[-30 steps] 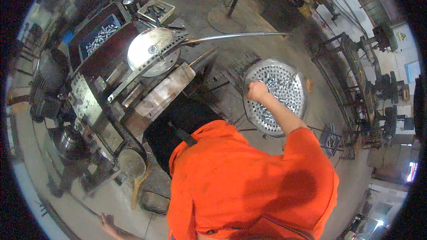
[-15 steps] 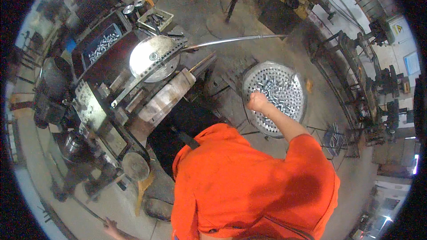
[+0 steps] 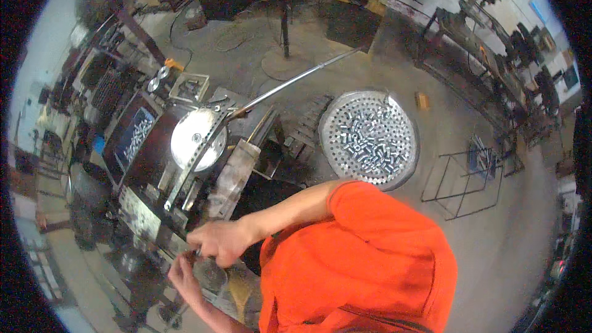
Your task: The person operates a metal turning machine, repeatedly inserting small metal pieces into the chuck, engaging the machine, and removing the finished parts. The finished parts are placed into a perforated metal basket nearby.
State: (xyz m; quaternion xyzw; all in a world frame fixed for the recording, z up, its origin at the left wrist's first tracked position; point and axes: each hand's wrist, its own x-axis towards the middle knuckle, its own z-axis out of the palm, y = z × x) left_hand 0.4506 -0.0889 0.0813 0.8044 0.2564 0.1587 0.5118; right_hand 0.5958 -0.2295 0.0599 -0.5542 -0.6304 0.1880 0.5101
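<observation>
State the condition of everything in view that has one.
Left hand: fingers bent, grip unclear
Right hand: fingers bent, grip unclear
Pan: partly covered by metal pieces
Disc: partly hidden by bar
Rod: unheld

Right grip (image 3: 219,242) sits just beside left grip (image 3: 185,274), near metal plate (image 3: 140,214).

A small greyish piece (image 3: 197,251) peeks out between right hand (image 3: 219,242) and left hand (image 3: 184,276), mostly hidden; short, shiny metal cylinders (image 3: 373,145) lie loose, every which way, across a round, hole-punched tray (image 3: 333,139)!
</observation>
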